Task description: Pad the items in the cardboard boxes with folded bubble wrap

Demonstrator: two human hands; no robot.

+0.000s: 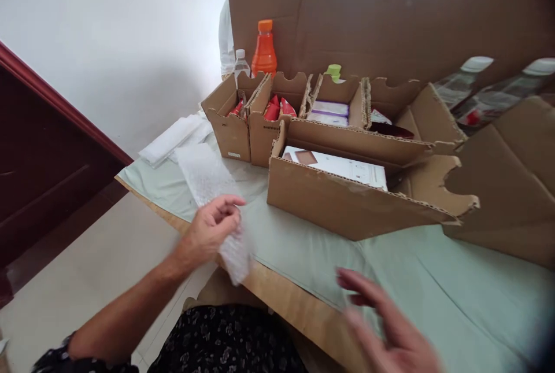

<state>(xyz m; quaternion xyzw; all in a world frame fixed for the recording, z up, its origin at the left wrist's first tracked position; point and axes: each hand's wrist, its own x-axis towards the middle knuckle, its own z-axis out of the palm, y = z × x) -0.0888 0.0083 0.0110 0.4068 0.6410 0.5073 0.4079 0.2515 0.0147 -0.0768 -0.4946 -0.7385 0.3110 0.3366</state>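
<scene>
A strip of clear bubble wrap (204, 172) lies across the near left of the cloth, and its lower end hangs over the table edge. My left hand (213, 224) is closed on the bubble wrap, thumb and fingers curled together and hiding its middle part. Lower right, over the table's front edge, my right hand (385, 324) is blurred, with thumb and fingers apart and nothing visible between them. In front of both hands stands a long cardboard bin (347, 211) with a white printed box (342, 166) inside.
Behind stand cardboard bins (236, 136) holding red packets (272, 108) and purple-edged white packs (329, 109). An orange bottle (264, 52) and clear bottles (466, 81) line the back. More folded bubble wrap (167, 139) lies left. A large cardboard panel (368, 14) rises behind.
</scene>
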